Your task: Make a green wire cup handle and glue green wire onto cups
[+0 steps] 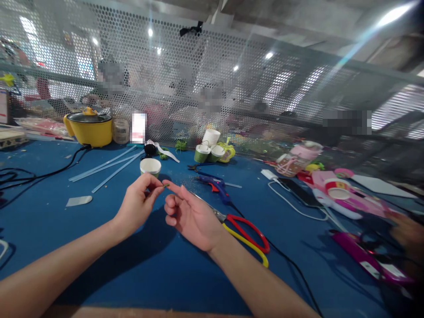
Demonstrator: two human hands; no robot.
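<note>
In the head view my left hand [139, 198] is closed, with thumb and forefinger pinching a small dark-green piece [166, 185] too tiny to name. My right hand [197, 216] faces it with the palm turned inward. Its forefinger reaches out to the green piece and touches it, while the other fingers curl loosely around nothing I can see. Just behind my left hand stands a white-and-green paper cup [150, 167]. Scissors [247, 234] with red and yellow handles lie beside my right wrist, their blades partly hidden by the hand. A blue glue gun [215, 186] rests beyond.
Clear glue sticks [109, 165] lie left of the cup. A yellow electric pot [91, 129] stands at the back left. Small cups [202, 153] and pliers [198, 168] are behind the glue gun. On the right are a phone [301, 192], cables and another person's blurred hand [409, 232].
</note>
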